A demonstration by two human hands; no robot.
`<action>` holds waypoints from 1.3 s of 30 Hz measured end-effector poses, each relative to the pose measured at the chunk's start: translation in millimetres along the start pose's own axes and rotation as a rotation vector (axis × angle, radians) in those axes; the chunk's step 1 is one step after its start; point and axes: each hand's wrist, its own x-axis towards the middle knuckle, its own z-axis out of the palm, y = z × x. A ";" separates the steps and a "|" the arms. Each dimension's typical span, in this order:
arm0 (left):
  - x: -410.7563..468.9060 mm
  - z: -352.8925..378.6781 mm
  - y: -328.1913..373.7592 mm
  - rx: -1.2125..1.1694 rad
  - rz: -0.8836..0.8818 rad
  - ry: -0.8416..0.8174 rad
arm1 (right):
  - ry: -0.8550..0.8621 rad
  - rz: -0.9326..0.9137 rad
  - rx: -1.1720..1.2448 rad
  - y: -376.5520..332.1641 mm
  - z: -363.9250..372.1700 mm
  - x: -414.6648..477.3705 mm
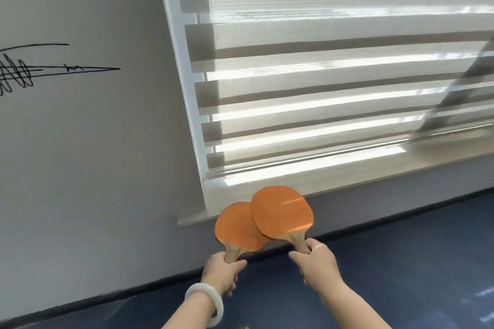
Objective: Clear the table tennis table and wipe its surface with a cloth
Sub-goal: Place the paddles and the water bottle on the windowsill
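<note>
- Two bare forearms reach up from the bottom edge, the nearest things to the camera; the left wrist wears a white bangle [208, 304].
- Left hand [223, 272] has its grip wrapped tight around the wooden handle of the left paddle [238, 230], fingers curled under and thumb across the front.
- Right hand [316, 262] has its grip clamped on the handle of the right paddle [282, 212], thumb pointing toward the left hand.
- Both paddles show orange rubber faces toward the camera and are held up in the air, blades tilted away from the person.
- Right paddle's blade overlaps the upper right edge of the left paddle's blade; I cannot tell whether the two actually touch.
- Paddle blades sit in front of the pale window sill [197, 218], at its left end.
- Above the sill hangs a striped zebra roller blind [307, 88], with bright light coming through its sheer bands.
- To the left is a grey wall [93, 155] bearing a black scribbled line drawing [18, 73].
- A dark skirting strip [133, 287] runs along the wall's foot, and below it lies a dark blue floor [401, 262].
- No table tennis counter or cloth shows here.
</note>
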 end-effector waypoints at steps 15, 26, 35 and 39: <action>126.9 10.9 45.0 -0.015 -0.158 0.053 | -0.191 0.061 -0.241 -43.2 44.3 160.9; 192.1 8.3 50.8 -0.085 -0.255 0.068 | -0.298 0.039 -0.327 -51.8 79.2 229.5; 190.0 -0.4 9.8 -0.196 -0.347 0.258 | -0.431 0.059 -0.306 -57.3 100.7 253.1; 197.5 -1.2 7.9 -0.217 -0.312 0.298 | -0.458 0.068 -0.312 -55.1 110.8 258.8</action>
